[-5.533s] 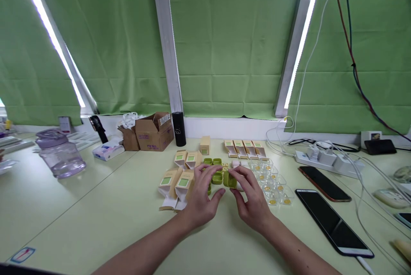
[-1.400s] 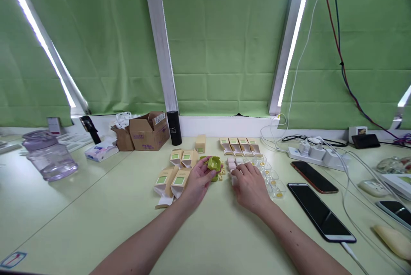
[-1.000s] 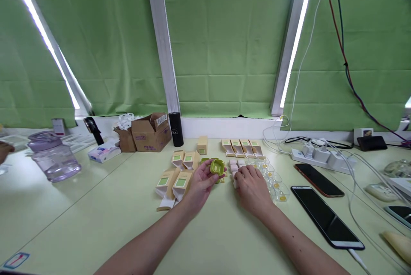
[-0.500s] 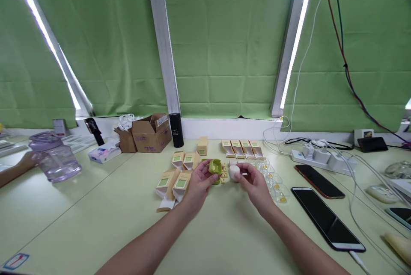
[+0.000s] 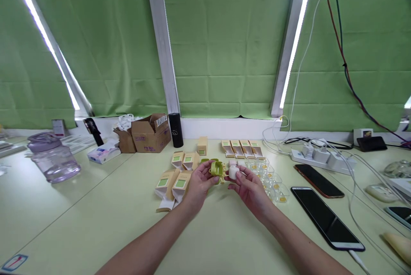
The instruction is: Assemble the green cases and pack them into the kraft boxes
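Observation:
My left hand [image 5: 203, 182] grips a small olive-green case [image 5: 217, 168], its hollow side facing me. Pinched in my right hand [image 5: 248, 186] is a small white rounded block [image 5: 233, 172], just right of the green case and apart from it. Behind the hands lie more green pieces, small yellow pieces [image 5: 224, 166] and pale pink-white blocks [image 5: 231, 162], partly hidden. Clear plastic pieces with yellow centres [image 5: 282, 199] stand in rows beside my right hand. Several open tan cartons with green labels [image 5: 181, 182] lie left of my left hand.
Flattened tan cartons [image 5: 244, 148] line the back, near an upright carton [image 5: 202, 146]. A black cylinder [image 5: 175, 130], cardboard box [image 5: 151, 134], tissue pack [image 5: 104, 152] and purple jug [image 5: 54, 158] stand left. Phones [image 5: 327, 219], cables and a power strip [image 5: 324, 159] occupy the right.
My right hand has turned and brought the white block slightly nearer the green case. The other person's hand behind the jug at far left has left the view.

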### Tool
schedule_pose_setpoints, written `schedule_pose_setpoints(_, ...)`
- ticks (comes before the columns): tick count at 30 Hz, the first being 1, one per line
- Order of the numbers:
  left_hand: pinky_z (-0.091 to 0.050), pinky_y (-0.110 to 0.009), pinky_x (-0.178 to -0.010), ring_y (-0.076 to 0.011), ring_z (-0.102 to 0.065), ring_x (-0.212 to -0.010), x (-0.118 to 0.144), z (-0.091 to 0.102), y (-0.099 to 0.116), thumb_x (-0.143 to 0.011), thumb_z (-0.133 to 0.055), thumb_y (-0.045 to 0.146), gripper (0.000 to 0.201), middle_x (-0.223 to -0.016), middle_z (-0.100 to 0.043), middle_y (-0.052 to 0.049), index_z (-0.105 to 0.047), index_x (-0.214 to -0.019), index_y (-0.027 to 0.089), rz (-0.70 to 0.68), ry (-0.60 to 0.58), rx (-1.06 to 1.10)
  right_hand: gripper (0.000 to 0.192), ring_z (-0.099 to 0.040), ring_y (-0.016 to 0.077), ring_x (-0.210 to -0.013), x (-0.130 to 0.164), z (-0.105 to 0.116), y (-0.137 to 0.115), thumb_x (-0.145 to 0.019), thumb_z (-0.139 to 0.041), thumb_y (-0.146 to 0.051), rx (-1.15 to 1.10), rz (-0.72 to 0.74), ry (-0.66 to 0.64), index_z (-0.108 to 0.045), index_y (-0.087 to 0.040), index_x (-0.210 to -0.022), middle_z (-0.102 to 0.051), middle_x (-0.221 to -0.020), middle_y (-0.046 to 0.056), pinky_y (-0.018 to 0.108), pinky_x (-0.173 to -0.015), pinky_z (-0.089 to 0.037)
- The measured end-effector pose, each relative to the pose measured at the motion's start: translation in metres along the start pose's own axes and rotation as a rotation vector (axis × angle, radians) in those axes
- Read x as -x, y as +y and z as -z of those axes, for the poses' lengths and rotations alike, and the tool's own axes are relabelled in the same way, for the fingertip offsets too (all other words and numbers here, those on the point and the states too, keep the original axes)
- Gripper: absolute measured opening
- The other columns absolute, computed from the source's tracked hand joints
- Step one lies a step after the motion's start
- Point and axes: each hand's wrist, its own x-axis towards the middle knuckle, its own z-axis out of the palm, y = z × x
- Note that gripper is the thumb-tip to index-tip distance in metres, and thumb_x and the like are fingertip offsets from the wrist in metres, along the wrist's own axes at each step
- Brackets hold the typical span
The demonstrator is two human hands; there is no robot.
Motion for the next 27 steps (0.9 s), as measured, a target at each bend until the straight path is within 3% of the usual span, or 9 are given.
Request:
schedule_pose_setpoints(5, -0.057, -0.031, -0.091, -0.022, -0.072, -0.106, 0.0005, -0.0009, 0.0, -0.06, -0.098, 0.016, 0.061, -0.115, -0.078, -0.009, -0.073, -0.115, 0.018, 0.004, -0.005, 0.0, 0.047, -0.072, 0.0217, -0.09, 0.0011, -0.0004, -0.0017, -0.071, -0.096, -0.04, 0.016, 0.055, -0.026, -0.067, -0.026, -0.106, -0.074, -0.101, 0.003, 0.035, -0.077, -0.058)
schedule_pose_setpoints(15, -0.057, -0.033, -0.094, -0.0235, -0.073, -0.107, 0.0003, -0.0017, -0.0005, -0.059, -0.098, 0.016, 0.064, -0.118, -0.078, -0.011, -0.072, -0.117, 0.017, 0.017, 0.031, -0.017, 0.043, -0.049, 0.0087, -0.065, 0.0003, 0.0, -0.0033, -0.066, -0.098, -0.038, 0.175, 0.07, 0.005, -0.077, -0.023, -0.099, -0.07, -0.103, 0.003, 0.024, -0.058, -0.044)
schedule_pose_setpoints(19, -0.058, -0.033, -0.094, -0.0237, -0.073, -0.109, -0.0003, -0.0016, -0.0003, -0.06, -0.097, 0.015, 0.064, -0.119, -0.078, -0.012, -0.072, -0.119, 0.017, 0.014, 0.043, -0.05, 0.044, -0.05, 0.0106, -0.066, -0.001, 0.0003, -0.0052, -0.065, -0.098, -0.04, 0.193, 0.047, 0.027, -0.079, -0.022, -0.101, -0.075, -0.11, 0.008, 0.025, -0.057, -0.043)
schedule_pose_setpoints(27, -0.058, -0.034, -0.097, -0.0243, -0.072, -0.111, 0.0028, -0.0047, 0.0053, -0.064, -0.095, 0.017, 0.063, -0.121, -0.077, -0.013, -0.071, -0.121, 0.016, 0.002, 0.031, -0.112, 0.057, -0.056, 0.013, -0.068, -0.0005, -0.0026, -0.0092, -0.06, -0.101, -0.037, 0.079, 0.038, 0.005, -0.079, -0.021, -0.111, -0.076, -0.103, 0.008, 0.027, -0.059, -0.048)
